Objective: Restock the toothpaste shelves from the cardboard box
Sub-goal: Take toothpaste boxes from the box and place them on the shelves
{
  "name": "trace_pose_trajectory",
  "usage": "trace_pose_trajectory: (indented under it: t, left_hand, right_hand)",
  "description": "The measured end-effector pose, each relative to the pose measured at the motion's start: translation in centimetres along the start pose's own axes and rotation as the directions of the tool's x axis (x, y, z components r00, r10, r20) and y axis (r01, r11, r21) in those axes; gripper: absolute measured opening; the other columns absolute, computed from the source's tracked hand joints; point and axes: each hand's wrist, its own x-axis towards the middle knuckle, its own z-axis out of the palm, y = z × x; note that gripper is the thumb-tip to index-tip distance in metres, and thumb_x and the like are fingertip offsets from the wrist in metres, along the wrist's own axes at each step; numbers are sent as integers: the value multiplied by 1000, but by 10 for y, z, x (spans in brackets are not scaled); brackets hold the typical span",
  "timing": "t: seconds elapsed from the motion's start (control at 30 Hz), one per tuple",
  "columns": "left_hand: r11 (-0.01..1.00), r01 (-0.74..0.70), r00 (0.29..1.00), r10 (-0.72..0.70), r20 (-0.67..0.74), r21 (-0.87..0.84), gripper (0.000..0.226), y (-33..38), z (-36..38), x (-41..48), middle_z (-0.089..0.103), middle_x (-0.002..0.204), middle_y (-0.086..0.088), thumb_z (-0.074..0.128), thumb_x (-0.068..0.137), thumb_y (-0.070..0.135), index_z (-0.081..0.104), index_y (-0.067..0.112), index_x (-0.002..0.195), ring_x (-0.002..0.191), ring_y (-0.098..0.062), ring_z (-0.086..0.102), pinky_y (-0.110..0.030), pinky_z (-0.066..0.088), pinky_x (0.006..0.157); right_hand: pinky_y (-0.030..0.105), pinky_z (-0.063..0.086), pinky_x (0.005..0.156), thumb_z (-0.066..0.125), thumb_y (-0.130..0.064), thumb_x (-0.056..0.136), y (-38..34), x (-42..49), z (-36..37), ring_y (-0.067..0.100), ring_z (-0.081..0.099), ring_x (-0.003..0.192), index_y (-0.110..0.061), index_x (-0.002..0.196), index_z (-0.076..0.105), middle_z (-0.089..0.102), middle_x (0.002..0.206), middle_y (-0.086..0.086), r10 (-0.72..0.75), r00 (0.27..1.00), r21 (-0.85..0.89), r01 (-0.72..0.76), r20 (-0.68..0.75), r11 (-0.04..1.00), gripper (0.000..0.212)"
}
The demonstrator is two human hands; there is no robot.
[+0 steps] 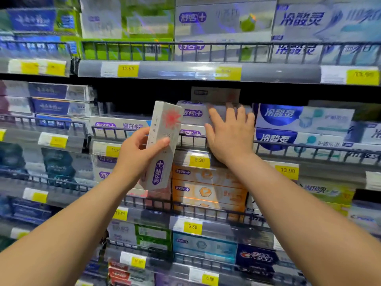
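Restocking at the middle shelf.
Your left hand (138, 153) grips an upright grey toothpaste box (162, 145) before the shelf rail (288, 146); your right hand (228, 133) presses, fingers spread, what seems a matching shelved box (193, 112).

Setting: a shop aisle with self-service shelving.
Landmark: yellow "9.90" price tag (199, 160).
Above the tag: wire shelf rail (226, 52) fronting stacked toothpaste cartons (224, 21).
Below the tag: orange cartons (208, 190), then a "6.80" tag (192, 227).
Right of the tag: "13.90" tag (287, 170) under blue-and-white cartons (299, 118).
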Motion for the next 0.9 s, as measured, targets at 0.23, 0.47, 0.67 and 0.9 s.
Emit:
trace_pose_trajectory:
  t: [0.23,0.47,0.67,0.9]
  left_hand:
    - [999,-26,999,25,37,43,34,1,-4,-2,71,93,5,75,72,44,65,31,103,85,-16,68,-43,58,72]
    - [769,-480,872,473,129,423,51,34,32,8,51,106,7,70,73,42,61,27,121,100,-7,46,-17,40,72]
    - [338,-693,666,637,388,637,58,55,92,50,63,106,-13,78,73,22,59,21,128,92,-34,57,-41,41,79]
    - [370,-582,773,528,352,725,36,61,123,66,57,129,4,57,91,24,52,36,124,119,-32,37,-38,20,90]
  right_hand:
    - [52,20,107,23,-52,96,-9,14,-12,37,44,118,-22,127,54,57,123,16,96,965,79,-118,244,990,53]
    - [48,17,112,44,-32,87,32,-34,-12,35,36,131,-11,132,50,45,140,17,260,961,238,-232,-92,943,50]
    - [47,19,110,46,-30,87,82,-53,-27,32,40,126,-9,129,51,47,137,14,375,918,234,-340,-126,911,47]
    - [43,16,110,47,-31,87,95,-68,-26,30,40,126,-11,125,55,48,138,13,397,911,235,-365,-108,901,44]
